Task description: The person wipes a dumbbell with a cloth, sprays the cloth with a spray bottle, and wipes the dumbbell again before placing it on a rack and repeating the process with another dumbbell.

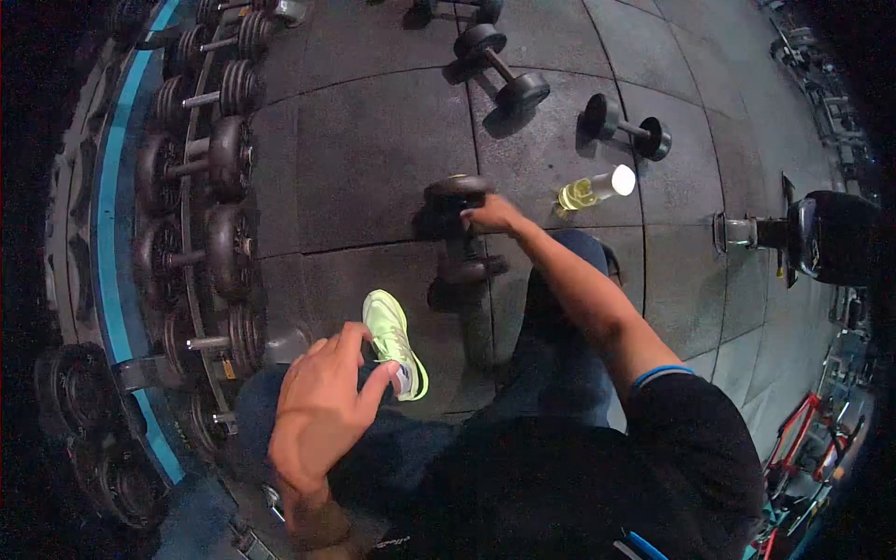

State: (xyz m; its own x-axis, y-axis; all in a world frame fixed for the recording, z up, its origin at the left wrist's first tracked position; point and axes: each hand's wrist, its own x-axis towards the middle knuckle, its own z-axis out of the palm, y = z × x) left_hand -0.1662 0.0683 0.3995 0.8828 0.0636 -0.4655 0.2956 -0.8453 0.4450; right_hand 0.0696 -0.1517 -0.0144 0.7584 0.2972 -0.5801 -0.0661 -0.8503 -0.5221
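Right hand [495,217] is reaching way out and down to the dumbbell [464,233] lying on the rubber floor [373,159] just ahead of the knee. The fingers are landing where the handle meets the far head, and I honestly can't tell if they're wrapping it or just resting there. Left hand [322,401] is hanging loose over the other knee, fingers half curled and holding nothing, so I'm guessing it's just balancing the lean. The lime green shoe [397,341] is sitting flat just beside the dumbbell, probably for a steady base. The dumbbell is lying end-on to the person, so its handle is running roughly along the line of the arm. 2 others are lying further out – a bigger spare dumbbell [499,65] and a smaller spare dumbbell [627,126], well apart from it. A bottle [597,187] of yellowish liquid is lying on its side near the right hand – likely parked within easy reach. The rack [201,140] on the left is holding rows of dumbbells.
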